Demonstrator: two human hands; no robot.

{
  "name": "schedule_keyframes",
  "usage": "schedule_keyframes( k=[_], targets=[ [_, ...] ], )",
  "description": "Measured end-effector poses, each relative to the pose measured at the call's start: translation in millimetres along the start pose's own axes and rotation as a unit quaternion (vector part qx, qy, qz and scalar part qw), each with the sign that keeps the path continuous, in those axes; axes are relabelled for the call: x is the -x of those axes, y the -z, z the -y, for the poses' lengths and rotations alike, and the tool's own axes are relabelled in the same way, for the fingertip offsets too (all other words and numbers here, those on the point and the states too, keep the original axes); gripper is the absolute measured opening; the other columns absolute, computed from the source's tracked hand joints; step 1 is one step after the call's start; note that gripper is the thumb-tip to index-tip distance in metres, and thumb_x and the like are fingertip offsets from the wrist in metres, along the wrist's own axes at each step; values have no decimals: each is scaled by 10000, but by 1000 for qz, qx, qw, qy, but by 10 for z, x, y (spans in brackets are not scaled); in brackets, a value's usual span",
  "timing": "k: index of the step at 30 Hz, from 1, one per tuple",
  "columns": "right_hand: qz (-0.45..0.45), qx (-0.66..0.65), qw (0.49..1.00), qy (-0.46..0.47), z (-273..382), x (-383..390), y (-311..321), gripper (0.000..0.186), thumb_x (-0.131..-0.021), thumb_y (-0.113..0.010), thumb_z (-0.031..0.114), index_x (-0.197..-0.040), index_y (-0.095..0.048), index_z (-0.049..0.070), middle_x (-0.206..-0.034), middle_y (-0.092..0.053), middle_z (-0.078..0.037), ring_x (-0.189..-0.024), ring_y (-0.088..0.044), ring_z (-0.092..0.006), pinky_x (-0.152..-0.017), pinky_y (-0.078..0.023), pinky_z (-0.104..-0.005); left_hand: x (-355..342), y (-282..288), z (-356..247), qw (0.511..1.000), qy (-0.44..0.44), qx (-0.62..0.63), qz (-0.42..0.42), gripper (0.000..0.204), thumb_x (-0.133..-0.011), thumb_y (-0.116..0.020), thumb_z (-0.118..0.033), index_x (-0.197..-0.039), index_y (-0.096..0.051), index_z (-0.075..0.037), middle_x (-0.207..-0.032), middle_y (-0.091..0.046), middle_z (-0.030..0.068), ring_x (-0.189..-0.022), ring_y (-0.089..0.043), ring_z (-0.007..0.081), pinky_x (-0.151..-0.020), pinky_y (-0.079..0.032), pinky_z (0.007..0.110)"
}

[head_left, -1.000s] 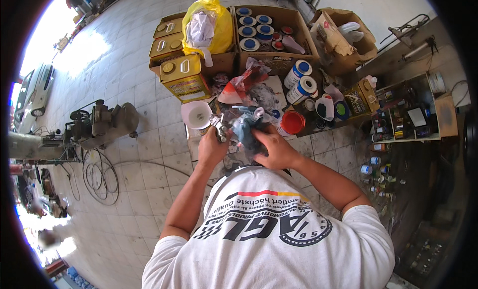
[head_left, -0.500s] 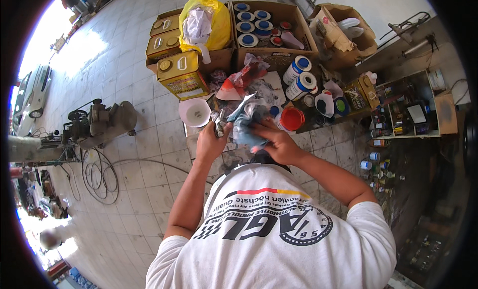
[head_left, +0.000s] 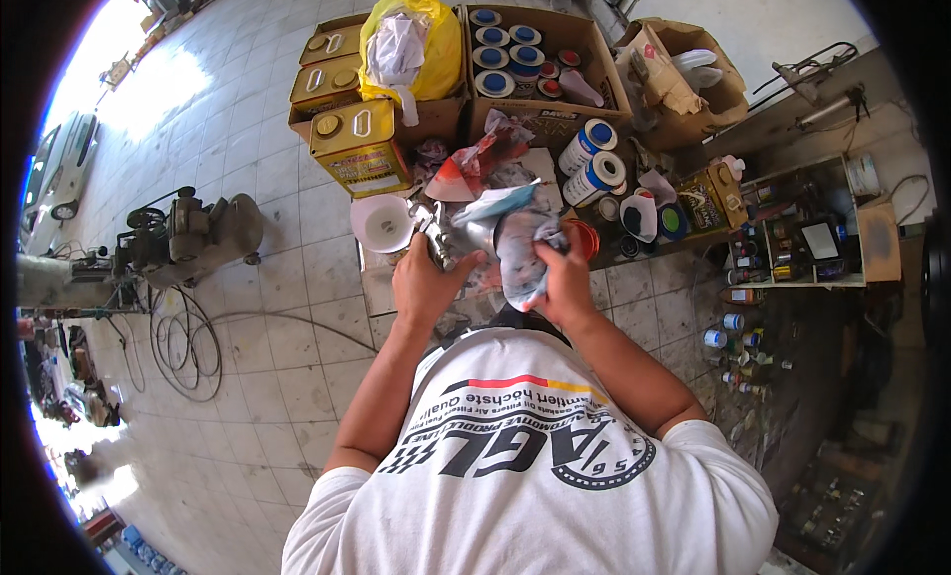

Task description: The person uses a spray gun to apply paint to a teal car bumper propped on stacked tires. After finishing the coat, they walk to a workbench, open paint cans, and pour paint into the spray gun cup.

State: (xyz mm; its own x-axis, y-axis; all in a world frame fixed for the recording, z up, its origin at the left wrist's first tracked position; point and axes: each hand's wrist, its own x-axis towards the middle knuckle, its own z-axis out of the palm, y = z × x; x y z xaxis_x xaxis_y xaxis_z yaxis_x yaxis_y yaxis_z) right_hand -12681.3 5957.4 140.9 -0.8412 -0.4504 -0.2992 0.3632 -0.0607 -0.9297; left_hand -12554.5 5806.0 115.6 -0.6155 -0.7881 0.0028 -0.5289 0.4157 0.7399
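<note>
My left hand point(head_left: 426, 280) is closed round a metal spray gun point(head_left: 428, 224), its thumb stretched toward a silvery cup-like part point(head_left: 482, 236). In my right hand point(head_left: 565, 278) is a bunched, paint-stained grey rag point(head_left: 523, 260), held against the right side of that part. A pale blue piece of cloth point(head_left: 500, 201) lies just beyond; whether it joins the rag I cannot tell. The white paper-like cup point(head_left: 384, 224) stands left of the gun. Behind my right hand, a red-topped can point(head_left: 586, 240) is partly hidden.
Gold tins point(head_left: 359, 151) and a yellow bag point(head_left: 436, 55) stand at the back left. Beside them is a carton point(head_left: 555, 114) of blue-capped cans. White cans point(head_left: 594, 179) stand on the right of the bench, near red-stained paper point(head_left: 461, 174). A compressor point(head_left: 193, 233) and hose point(head_left: 188, 349) occupy the left floor.
My right hand and the rag have turned and shifted slightly right, baring the silvery part beside the gun. The red-topped can is now more hidden. My left hand keeps its grip.
</note>
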Motion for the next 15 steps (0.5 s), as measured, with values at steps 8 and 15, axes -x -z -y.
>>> schedule_keyframes(
  k=[8,15],
  targets=[
    [-53,328,847,414,-97,-94,339,256,-779,-654,-59,-982,-538,46,-1023,-615,-141,-933,-613,-329,-814,-499,-378,-68,-29,-130,996,18,-7,83,690,-666,-865,-581,-901,-588,7,-880,-708,255,-885,-692,429,-777,-530,485],
    [7,402,824,399,-273,49,382,294,-694,-702,-45,-927,-542,39,-916,-636,-153,-852,-644,-385,-715,-515,-414,-90,-56,-127,989,10,-20,146,690,-682,-860,-542,-1034,-653,15,-961,-725,237,-941,-699,413,-816,-543,468]
  ],
)
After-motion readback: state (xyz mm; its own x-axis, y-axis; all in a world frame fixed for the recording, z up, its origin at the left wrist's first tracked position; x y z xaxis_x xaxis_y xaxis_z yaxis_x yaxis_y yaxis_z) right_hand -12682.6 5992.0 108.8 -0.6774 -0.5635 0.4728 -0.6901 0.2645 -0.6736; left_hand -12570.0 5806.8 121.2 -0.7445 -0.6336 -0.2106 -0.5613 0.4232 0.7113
